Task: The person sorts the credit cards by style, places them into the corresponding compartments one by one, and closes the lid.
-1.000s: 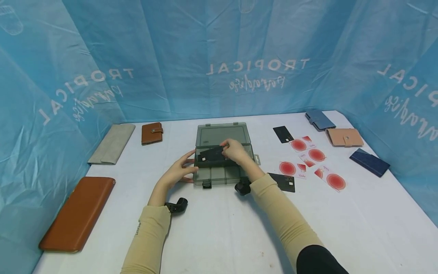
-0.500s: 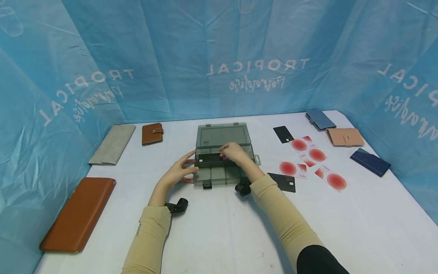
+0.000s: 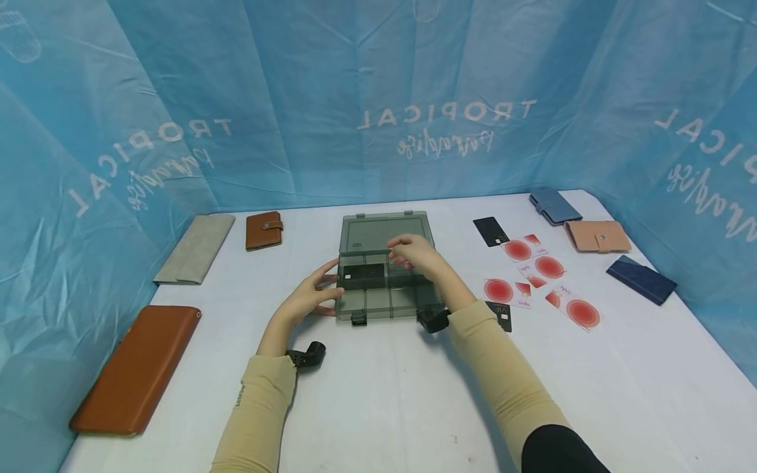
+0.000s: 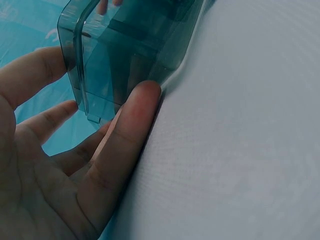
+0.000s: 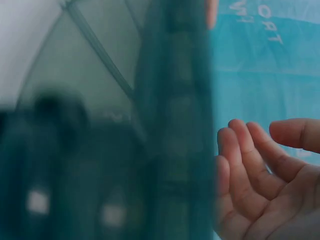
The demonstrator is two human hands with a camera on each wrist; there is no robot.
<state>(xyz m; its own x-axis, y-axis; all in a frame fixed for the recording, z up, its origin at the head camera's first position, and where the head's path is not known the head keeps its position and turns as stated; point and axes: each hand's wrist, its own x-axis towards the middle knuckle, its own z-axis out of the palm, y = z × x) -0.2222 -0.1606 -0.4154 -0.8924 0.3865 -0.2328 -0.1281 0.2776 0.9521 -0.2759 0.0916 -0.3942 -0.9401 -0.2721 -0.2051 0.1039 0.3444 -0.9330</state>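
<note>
A translucent grey compartment box (image 3: 384,235) lies with its lid folded back in the middle of the table. Black cards (image 3: 363,276) with a small chip mark lie flat in its middle left compartment; how many are stacked there I cannot tell. My left hand (image 3: 303,299) touches the box's left side, its fingers spread along the wall and its thumb (image 4: 142,107) against the lower edge. Above the right part of the box, my right hand (image 3: 416,255) holds nothing, its fingers loosely bent and apart from the cards, as the right wrist view also shows.
Right of the box lie red-and-white cards (image 3: 549,267), a black card (image 3: 491,231) and a partly hidden VIP card (image 3: 503,316). Farther right are blue (image 3: 554,207), tan (image 3: 597,236) and navy (image 3: 641,280) wallets. Brown (image 3: 136,371), grey (image 3: 195,249) and small brown (image 3: 263,230) wallets lie left.
The black card that my right hand held tilted went down flat into the box's compartment. My right hand then let go and moved up and right. My left hand stayed in place.
</note>
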